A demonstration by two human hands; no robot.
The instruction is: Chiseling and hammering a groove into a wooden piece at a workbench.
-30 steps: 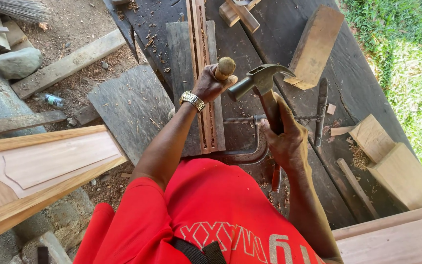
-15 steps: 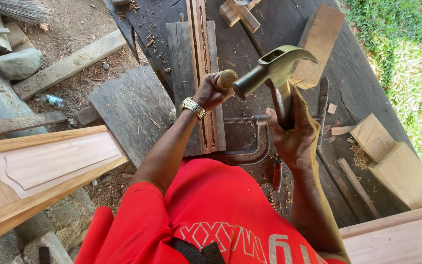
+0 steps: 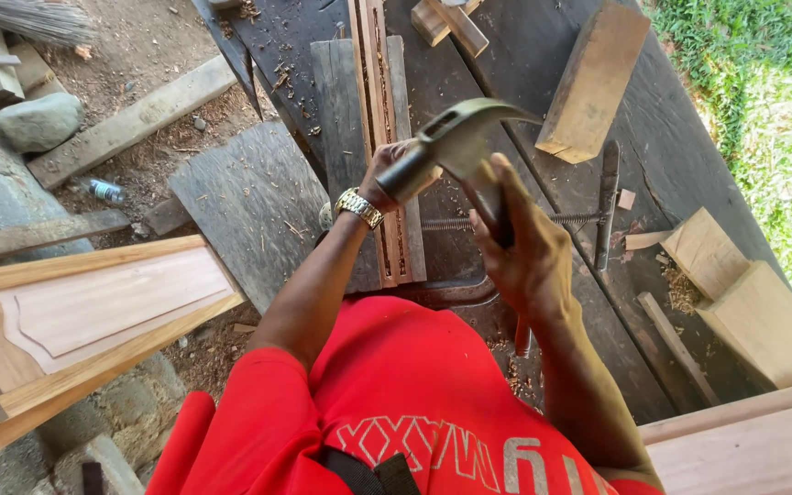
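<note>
Both hands: right hand (image 3: pixel 524 252) now clenches the claw hammer (image 3: pixel 456 147) lower, over the grooved strip (image 3: pixel 387 147) on the desk (image 3: pixel 506 73); left hand (image 3: pixel 391 170) closed, contents hidden

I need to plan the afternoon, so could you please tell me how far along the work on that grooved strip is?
Done: the grooved strip already shows two long slots and lies on the dark bench. In hand: the right hand holds a claw hammer raised above the strip, with the left hand over the strip, its grip hidden. Left: cannot be judged from here; offcut blocks lie nearby.
</note>
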